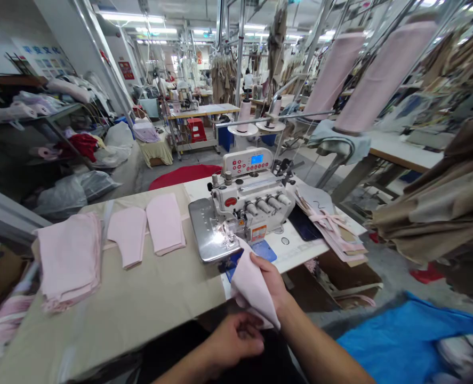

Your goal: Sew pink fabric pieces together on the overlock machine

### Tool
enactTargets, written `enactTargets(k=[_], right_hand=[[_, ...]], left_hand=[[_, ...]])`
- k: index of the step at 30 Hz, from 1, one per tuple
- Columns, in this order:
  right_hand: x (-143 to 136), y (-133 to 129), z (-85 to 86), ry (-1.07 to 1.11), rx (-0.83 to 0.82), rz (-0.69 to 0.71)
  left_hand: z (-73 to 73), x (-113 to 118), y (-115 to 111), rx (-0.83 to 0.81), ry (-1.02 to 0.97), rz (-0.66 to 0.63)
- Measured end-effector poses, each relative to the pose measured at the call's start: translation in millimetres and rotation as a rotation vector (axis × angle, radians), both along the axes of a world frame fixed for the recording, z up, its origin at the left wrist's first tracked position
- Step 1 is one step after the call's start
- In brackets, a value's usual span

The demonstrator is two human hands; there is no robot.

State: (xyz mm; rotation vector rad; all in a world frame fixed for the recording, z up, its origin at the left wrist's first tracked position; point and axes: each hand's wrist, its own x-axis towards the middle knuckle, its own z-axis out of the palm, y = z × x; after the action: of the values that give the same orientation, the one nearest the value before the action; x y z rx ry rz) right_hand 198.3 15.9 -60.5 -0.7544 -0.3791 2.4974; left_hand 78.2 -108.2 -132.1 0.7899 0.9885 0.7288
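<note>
A pale pink fabric piece (pixel 247 277) hangs at the front of a white overlock sewing machine (pixel 252 197), its upper end close to the needle area and the metal plate (pixel 212 234). My right hand (pixel 275 282) grips its right side, thumb on top and the other fingers mostly hidden by cloth. Lower down, my left hand (pixel 236 338) has its fingers curled at the bottom edge of the same piece, which is folded over there. What its fingertips pinch is partly hidden.
On the table's left lie a stack of pink pieces (pixel 70 261) and two smaller pink piles (pixel 128 234) (pixel 166 224). Cut pieces with ties (pixel 332 224) rest right of the machine. Thread cones (pixel 384 74) stand behind; a blue sheet (pixel 412 341) covers floor at right.
</note>
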Motion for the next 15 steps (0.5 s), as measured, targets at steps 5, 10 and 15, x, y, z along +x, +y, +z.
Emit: enactTargets(k=[5,10,15], right_hand=[[3.4,-24.1,6.1,-0.006,0.192,-0.199],[30.5,-32.6,26.1,-0.125,0.376,-0.298],[52.5,-32.2,47.4,-0.329,0.490,-0.327]], left_hand=[[-2.4,3.7,1.2,-0.214,-0.595,0.298],[25.3,-13.9,-22.8,-0.140,-0.477,0.469],[71.1,-54.8,-55.2,-0.216,-0.211,0.759]])
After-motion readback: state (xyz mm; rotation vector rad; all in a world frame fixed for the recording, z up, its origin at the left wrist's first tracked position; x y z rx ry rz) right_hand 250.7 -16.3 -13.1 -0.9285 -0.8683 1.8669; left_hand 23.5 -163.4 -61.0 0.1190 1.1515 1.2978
